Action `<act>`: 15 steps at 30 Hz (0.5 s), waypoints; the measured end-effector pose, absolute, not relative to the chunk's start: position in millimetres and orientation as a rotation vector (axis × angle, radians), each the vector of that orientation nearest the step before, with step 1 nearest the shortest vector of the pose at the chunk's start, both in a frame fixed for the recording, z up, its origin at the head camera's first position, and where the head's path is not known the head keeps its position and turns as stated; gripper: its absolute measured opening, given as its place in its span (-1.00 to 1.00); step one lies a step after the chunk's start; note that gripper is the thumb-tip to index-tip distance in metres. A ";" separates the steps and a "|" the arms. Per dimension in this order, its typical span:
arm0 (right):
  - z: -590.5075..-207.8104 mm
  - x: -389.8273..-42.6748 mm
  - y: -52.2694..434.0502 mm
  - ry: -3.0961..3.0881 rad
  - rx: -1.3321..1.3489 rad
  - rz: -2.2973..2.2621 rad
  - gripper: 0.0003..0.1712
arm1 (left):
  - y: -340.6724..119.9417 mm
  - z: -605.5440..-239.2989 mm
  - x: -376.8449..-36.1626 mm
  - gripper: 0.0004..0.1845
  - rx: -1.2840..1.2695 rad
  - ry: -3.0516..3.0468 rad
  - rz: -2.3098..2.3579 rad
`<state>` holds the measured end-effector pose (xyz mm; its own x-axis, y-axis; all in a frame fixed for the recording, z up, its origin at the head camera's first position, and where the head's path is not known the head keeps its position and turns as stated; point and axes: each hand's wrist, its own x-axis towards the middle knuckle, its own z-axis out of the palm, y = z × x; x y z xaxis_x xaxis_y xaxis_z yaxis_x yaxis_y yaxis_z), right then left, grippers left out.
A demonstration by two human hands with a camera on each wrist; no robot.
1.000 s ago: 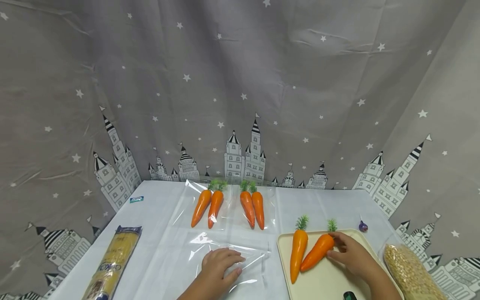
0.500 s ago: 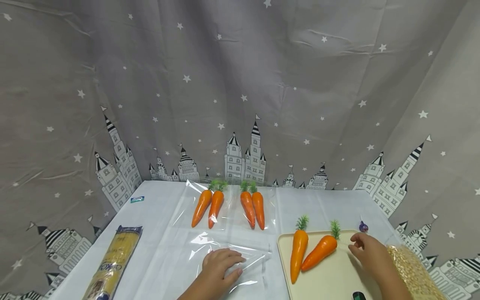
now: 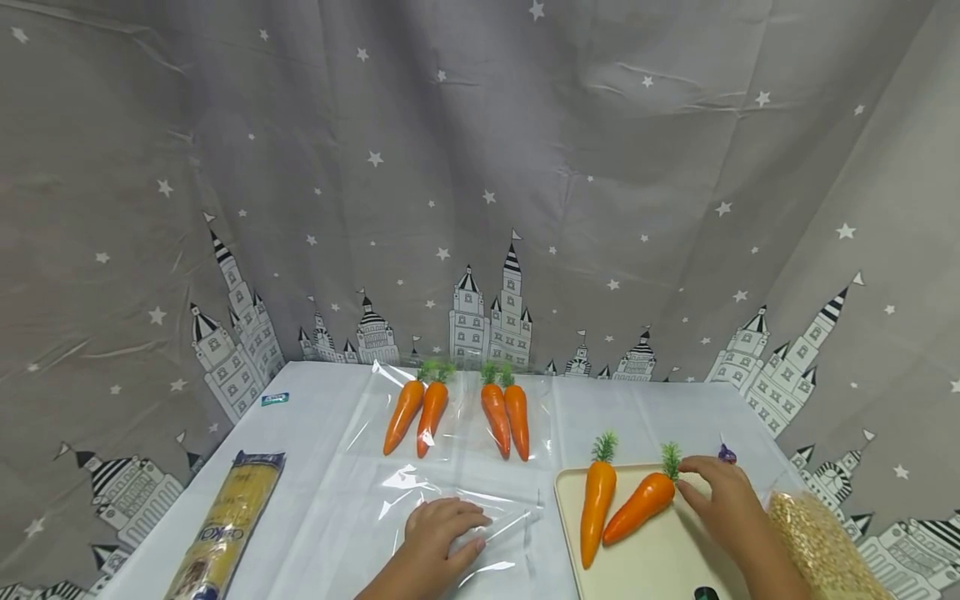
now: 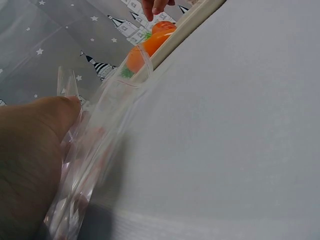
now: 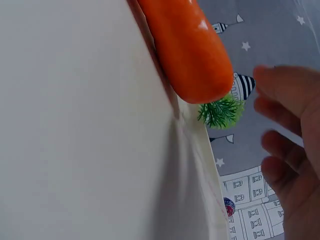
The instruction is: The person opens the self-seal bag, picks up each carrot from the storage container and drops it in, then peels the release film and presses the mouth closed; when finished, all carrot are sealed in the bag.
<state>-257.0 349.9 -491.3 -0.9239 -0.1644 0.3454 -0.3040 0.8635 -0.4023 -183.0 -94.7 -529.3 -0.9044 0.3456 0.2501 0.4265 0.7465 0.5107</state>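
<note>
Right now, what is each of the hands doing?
Left hand: open, resting flat on the bag.
Right hand: open, beside the carrot, holding nothing.

A staged tabletop set, not a working kitchen or shop. A grey curtain (image 3: 480,167) printed with white stars and castle outlines hangs close behind the table's (image 3: 315,417) far edge and wraps round both its far corners, hiding the room. The table is covered in plain white sheeting. Props lie in order: artificial carrots (image 3: 457,412) in pairs near the far edge, a cream tray (image 3: 660,558) towards the near right corner, and a packet of spaghetti (image 3: 225,525) along the left edge.
</note>
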 end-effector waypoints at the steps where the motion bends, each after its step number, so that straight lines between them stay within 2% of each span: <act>1: -491.6 -256.7 347.8 -2.745 0.353 0.704 -0.73 | -94.7 -529.0 -182.9 -0.73 -0.626 -2.805 -0.872; 8: -499.5 -255.3 339.4 -2.815 0.465 0.991 -0.47 | -94.5 -526.4 -182.8 -0.73 -0.617 -2.831 -0.888; 15: -501.3 -254.3 337.1 -2.855 0.512 0.992 -0.34 | -94.2 -524.8 -182.7 -0.73 -0.623 -2.819 -0.893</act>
